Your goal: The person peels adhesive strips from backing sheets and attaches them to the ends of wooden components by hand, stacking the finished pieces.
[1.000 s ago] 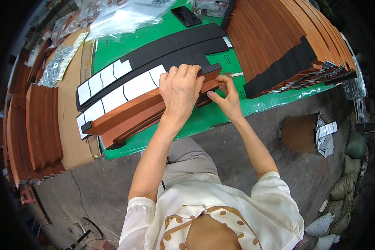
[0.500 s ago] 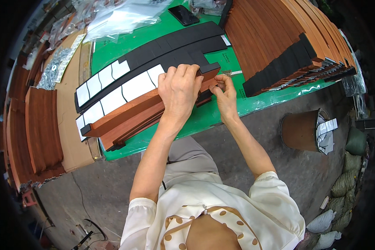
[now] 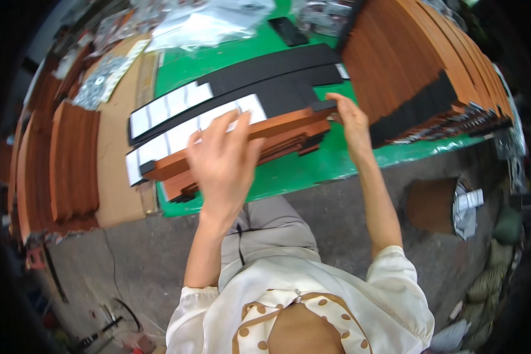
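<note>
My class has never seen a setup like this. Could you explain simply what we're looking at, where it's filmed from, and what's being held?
There is no machine here, just a person's two bare hands. The view looks down from the left of two wide fisheye cameras worn on the head, so straight edges bend.

The left hand, blurred, is over a reddish-brown bar with black ends; whether it grips is unclear. The right hand has its fingers at the bar's right end.

On the green surface, behind the bar, lie black strips partly covered in white pieces. Farther back are a dark phone and clear plastic; brown boards stand stacked at right.
</note>
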Demonstrator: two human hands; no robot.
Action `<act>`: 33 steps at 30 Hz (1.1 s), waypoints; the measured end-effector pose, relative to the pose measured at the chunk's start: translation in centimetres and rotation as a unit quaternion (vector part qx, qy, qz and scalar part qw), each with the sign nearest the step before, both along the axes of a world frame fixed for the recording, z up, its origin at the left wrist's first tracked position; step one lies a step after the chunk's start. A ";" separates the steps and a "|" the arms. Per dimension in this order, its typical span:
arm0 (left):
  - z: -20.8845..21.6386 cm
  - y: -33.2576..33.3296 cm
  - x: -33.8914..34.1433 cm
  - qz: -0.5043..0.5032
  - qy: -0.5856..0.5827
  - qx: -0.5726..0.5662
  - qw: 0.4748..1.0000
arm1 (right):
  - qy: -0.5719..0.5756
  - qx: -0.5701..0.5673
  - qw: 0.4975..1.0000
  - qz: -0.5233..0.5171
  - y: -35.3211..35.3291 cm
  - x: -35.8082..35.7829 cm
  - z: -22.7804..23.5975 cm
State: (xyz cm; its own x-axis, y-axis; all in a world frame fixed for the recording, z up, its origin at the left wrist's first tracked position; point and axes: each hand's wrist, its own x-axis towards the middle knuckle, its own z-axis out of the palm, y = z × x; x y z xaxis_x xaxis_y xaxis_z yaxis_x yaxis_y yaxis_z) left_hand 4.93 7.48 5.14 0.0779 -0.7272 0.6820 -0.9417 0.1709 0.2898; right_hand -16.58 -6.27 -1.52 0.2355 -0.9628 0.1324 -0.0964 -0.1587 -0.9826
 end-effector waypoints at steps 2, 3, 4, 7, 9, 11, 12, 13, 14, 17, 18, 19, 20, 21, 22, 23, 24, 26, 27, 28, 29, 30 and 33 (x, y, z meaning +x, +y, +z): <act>-0.2 3.8 3.8 0.115 0.018 -0.089 0.989 | 0.061 -0.014 0.997 -0.037 -0.2 -0.5 0.7; -0.2 5.3 5.9 0.183 0.031 -0.108 0.977 | 0.057 -0.016 0.998 -0.036 -0.5 -1.0 0.6; -0.1 6.6 7.9 0.223 0.085 -0.085 0.967 | 0.058 0.019 0.998 -0.029 -0.5 -1.0 1.1; -0.9 9.2 12.0 0.265 0.292 0.134 0.909 | 0.046 0.067 0.996 -0.026 -1.0 -1.4 1.5; -3.0 9.1 12.8 0.195 0.333 0.198 0.901 | 0.049 0.086 0.995 -0.008 -1.5 -1.9 0.9; -2.9 9.4 12.1 0.201 0.310 0.179 0.912 | 0.012 0.082 0.997 -0.004 -1.0 -1.6 0.8; -2.9 10.0 12.0 0.206 0.309 0.177 0.912 | -0.022 0.079 0.997 -0.009 -0.6 -1.3 0.8; -3.5 10.2 11.7 0.169 0.353 0.128 0.911 | -0.019 0.077 0.997 -0.012 -0.1 -1.7 0.8; -4.0 10.4 11.4 0.132 0.395 0.079 0.906 | -0.056 0.049 0.997 -0.019 0.5 -2.0 0.9; -4.9 10.6 10.5 0.103 0.335 0.021 0.936 | -0.111 0.015 0.993 -0.024 0.8 -3.3 -0.2; -5.2 10.9 10.6 0.118 0.351 0.045 0.928 | -0.103 0.011 0.995 -0.004 0.8 -3.6 -1.0; -5.3 11.0 10.7 0.120 0.353 0.046 0.927 | -0.095 0.009 0.995 0.018 1.0 -3.5 -1.6; -5.4 11.0 10.7 0.126 0.320 0.050 0.937 | -0.079 0.014 0.997 0.015 1.1 -3.3 -2.1; -5.5 10.9 10.8 0.132 0.287 0.055 0.947 | -0.077 0.014 0.997 0.017 1.3 -3.0 -2.4; -5.8 10.9 10.8 0.134 0.289 0.055 0.946 | -0.087 0.004 0.996 0.007 1.4 -2.8 -2.7; -6.0 10.8 10.8 0.133 0.293 0.071 0.944 | -0.098 -0.005 0.995 -0.003 1.4 -2.5 -2.9; -6.2 10.7 10.9 0.131 0.296 0.086 0.942 | -0.102 -0.015 0.995 -0.007 1.3 -2.5 -3.1; -6.4 11.2 11.1 0.132 0.314 0.084 0.937 | -0.103 -0.013 0.995 -0.007 1.4 -2.1 -3.8; -6.4 11.4 11.4 0.128 0.330 0.081 0.932 | -0.106 -0.013 0.994 -0.010 1.3 -1.9 -4.1; -6.5 11.5 11.6 0.128 0.326 0.085 0.933 | -0.085 -0.023 0.996 -0.013 1.3 -2.1 -4.2; -6.6 11.5 11.7 0.144 0.319 0.077 0.934 | -0.067 -0.026 0.997 -0.030 1.4 -2.3 -4.1; -6.3 11.6 11.9 0.123 0.305 0.076 0.942 | -0.075 -0.016 0.997 -0.032 1.4 -2.4 -4.0; -6.9 11.5 12.5 0.070 0.278 0.061 0.956 | -0.050 -0.030 0.996 -0.061 1.2 -3.3 -5.3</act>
State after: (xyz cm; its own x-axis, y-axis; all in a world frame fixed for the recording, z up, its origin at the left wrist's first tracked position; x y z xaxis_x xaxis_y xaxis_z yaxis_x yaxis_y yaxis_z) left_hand 17.44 19.01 -1.80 0.5054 -0.7553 0.4172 -0.6475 -0.0125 0.7619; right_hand -19.85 -5.04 -6.82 0.1004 -0.9731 0.2073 -0.0200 -0.2102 -0.9774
